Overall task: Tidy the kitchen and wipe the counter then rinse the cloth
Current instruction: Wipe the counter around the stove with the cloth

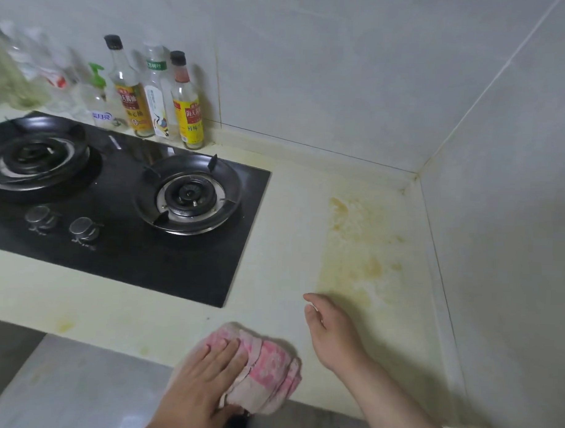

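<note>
1. Counter (289,246) of pale cream stone, yellow-stained, meets grey tiled walls (343,72); black glass gas hob (177,264) at left.
2. Left hand (201,380) presses straight fingers on folded pink-and-white cloth (269,367) at the front edge.
3. Right hand (331,330), relaxed and empty, just beside.

Left hand (202,379) flat, right hand (331,330) relaxed.

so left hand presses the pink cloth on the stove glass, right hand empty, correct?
No. Head view: the left hand presses the pink cloth on the counter near its front edge, beside the stove, not on the glass. Right hand is empty.
</note>
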A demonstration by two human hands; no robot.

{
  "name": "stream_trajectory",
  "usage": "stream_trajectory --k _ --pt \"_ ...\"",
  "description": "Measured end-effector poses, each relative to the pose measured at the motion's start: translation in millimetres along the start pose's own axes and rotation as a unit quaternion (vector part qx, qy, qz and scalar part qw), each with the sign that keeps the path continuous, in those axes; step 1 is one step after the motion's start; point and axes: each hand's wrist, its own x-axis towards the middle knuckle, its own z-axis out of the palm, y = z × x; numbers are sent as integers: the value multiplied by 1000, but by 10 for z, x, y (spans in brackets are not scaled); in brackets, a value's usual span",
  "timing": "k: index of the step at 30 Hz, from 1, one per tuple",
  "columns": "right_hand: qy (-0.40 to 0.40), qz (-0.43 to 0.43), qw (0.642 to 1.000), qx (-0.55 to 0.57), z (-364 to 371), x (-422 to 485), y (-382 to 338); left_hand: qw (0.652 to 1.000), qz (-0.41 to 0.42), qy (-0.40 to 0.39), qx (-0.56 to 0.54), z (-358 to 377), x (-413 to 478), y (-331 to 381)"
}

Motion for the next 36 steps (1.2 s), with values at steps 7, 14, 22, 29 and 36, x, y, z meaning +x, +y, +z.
stream_trajectory --k 7,14,22,29,36 --pt "0 3 1000 -8 40 -350 -26 997 -27 -72 -14 -118 -248 113" --pt "8 -2 1000 -28 47 -660 -182 995 -73 -48 -50 -84 4 310" --pt "1 10 998 -57 266 -946 -252 995 -67 -68 20 -221 294 212" --pt "11 -16 1000 -19 421 -869 -247 994 -95 -48 -7 -144 748 222" --pt "87 -14 996 -1 309 -71 51 983 -162 38 -78 -308 1665 133"
